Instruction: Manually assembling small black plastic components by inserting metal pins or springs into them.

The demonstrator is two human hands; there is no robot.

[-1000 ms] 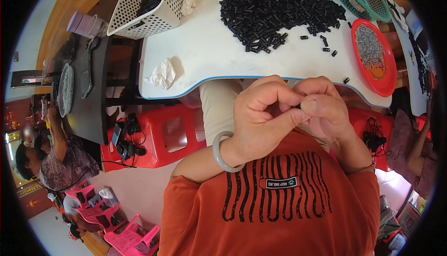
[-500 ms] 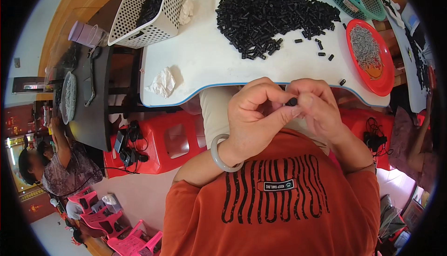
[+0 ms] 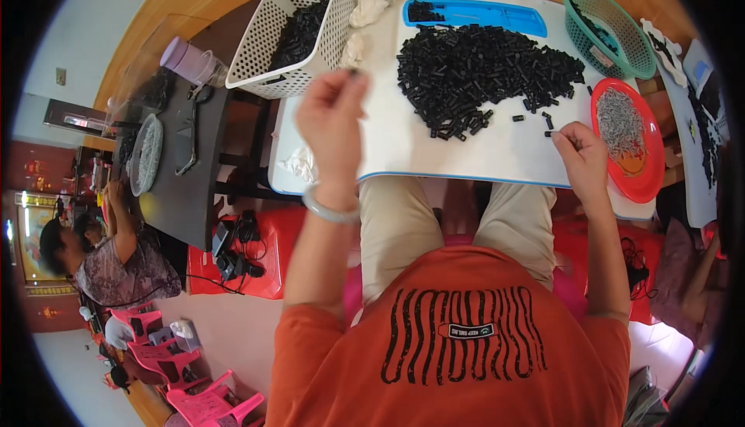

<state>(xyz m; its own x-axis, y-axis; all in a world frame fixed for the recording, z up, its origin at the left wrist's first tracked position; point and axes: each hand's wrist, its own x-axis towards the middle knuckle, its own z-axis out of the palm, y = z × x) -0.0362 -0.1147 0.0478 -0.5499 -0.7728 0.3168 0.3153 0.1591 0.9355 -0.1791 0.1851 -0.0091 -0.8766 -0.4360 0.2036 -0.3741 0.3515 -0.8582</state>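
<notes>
My left hand (image 3: pixel 332 120), with a pale bangle on its wrist, is raised over the table's left part beside the white perforated basket (image 3: pixel 335 39). It is slightly blurred; a small dark piece shows at its fingertips, most likely one of the black cylindrical parts. At the table's right, my right hand (image 3: pixel 586 159) pinches a small black cylindrical part (image 3: pixel 549 133) between thumb and finger at the table top. A large pile of like black parts (image 3: pixel 481 74) lies at the middle, with a few loose ones near my right hand. More black parts fill the basket.
A red oval tray (image 3: pixel 654 164) of small silvery pieces sits at the right edge. Behind it is a green basket (image 3: pixel 632 50). A blue tray (image 3: pixel 497 17) lies beyond the pile, and crumpled white plastic (image 3: pixel 301 164) at the left. Another person (image 3: pixel 128 248) works at the far left.
My hands have parted from over my lap. The left has moved up and left toward the white basket; the right has gone to a loose black part on the table.
</notes>
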